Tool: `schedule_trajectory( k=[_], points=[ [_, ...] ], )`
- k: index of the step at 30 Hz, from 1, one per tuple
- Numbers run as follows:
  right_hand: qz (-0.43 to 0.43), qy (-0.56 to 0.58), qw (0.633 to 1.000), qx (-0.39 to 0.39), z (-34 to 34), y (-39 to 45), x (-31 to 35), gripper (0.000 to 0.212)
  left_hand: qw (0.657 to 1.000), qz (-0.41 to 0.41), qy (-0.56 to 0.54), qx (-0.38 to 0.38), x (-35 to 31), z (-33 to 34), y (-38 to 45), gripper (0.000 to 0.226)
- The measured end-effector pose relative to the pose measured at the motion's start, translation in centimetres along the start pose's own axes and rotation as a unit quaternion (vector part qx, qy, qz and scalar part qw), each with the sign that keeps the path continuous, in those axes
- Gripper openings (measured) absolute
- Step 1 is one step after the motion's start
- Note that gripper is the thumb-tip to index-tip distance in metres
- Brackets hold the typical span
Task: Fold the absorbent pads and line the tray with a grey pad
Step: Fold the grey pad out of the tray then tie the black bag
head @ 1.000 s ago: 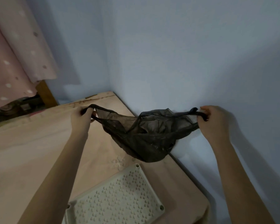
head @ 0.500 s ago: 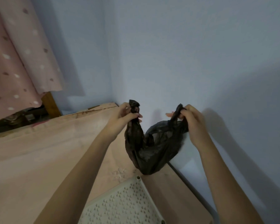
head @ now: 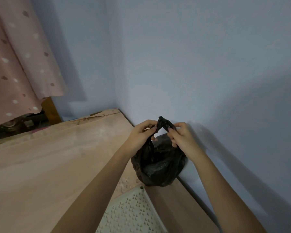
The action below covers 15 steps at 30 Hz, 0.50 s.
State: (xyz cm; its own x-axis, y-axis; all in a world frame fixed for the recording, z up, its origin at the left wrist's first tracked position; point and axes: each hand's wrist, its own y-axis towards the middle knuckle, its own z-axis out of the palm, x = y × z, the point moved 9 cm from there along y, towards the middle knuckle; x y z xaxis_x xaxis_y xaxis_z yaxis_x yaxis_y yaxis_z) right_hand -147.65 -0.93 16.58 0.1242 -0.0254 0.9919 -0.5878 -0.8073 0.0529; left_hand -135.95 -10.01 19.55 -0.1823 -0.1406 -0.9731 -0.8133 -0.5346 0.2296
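- Black and thin, the plastic bag (head: 158,167) hangs in the air in front of me, above the table (head: 49,165).
- My left hand (head: 142,134) is closed on one top end of the bag, pinching it with the fingers.
- My right hand (head: 181,137) is closed on the other top end, just beside the left hand.
- The two ends meet in a bunched tip between my hands.
- The bag looks full and round at the bottom. I cannot tell what is inside it.
- The tray (head: 133,214) is pale with many small holes. It lies on the table, low in my view, just under the bag.
- I see no pad in the tray.
- A pink curtain (head: 15,56) with dots hangs at the far left, and a blue wall (head: 191,64) is behind the bag.
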Motion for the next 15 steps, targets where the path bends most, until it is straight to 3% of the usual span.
schedule_trajectory(
  k=[4, 7, 11, 13, 15],
  points=[
    [0.053, 0.066, 0.996, 0.036, 1.1, -0.1, -1.5, 0.005, 0.997, -0.037, -0.065, 0.017, 1.6, 0.9, -0.1, 0.016],
    [0.039, 0.167, 0.98, 0.099, 2.6, -0.5, -1.3, 0.035, 0.992, -0.08, -0.102, -0.002, 3.0, 1.1, 0.1, 0.03],
    [-0.019, 0.039, 0.991, 0.126, 3.1, -1.2, -1.1, 0.025, 0.988, -0.143, -0.04, -0.046, 4.9, 0.5, 0.1, 0.042],
    [-0.033, -0.009, 0.995, 0.094, 2.8, -1.3, -1.3, 0.017, 0.984, -0.169, -0.025, -0.056, 5.6, 0.3, 0.0, 0.049],
    [-0.046, -0.027, 0.998, 0.044, 2.2, -1.1, -1.1, 0.024, 0.979, -0.191, -0.024, -0.062, 5.8, 0.3, -0.1, 0.058]
  ],
)
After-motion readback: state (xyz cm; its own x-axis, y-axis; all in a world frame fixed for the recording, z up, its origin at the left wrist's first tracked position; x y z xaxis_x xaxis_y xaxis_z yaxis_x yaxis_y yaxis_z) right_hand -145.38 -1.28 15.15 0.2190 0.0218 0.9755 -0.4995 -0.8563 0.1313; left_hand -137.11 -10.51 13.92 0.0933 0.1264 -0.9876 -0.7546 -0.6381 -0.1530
